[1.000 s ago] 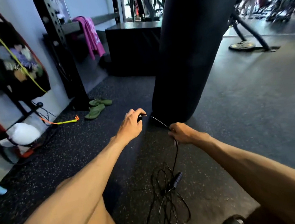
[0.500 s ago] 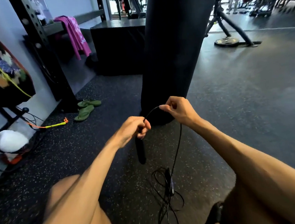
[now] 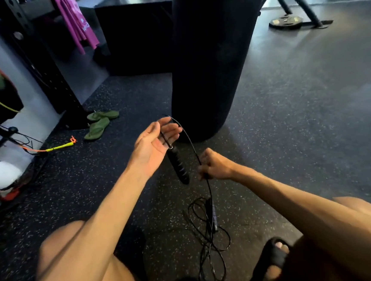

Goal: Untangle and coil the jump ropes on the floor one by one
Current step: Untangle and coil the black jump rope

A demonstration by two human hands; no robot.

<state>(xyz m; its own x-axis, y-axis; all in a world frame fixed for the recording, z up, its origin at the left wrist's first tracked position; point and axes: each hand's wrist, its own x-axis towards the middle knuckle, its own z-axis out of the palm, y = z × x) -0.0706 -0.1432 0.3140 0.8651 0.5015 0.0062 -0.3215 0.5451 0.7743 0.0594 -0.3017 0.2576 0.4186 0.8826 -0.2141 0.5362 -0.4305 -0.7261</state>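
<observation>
The left hand lies palm up, fingers released; the jump rope drapes over them, its handle hanging at 5 o'clock. The right hand, at 4 o'clock, pinches the cord. The rest lies tangled on the floor at 6 o'clock, a punching bag at 12.

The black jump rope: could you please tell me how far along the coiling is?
Nothing looks coiled yet. In hand: the cord drapes over the open left hand, one handle dangling below, while the right hand pinches it lower down. Left: the tangle on the floor, and the yellow rope further left.
</observation>
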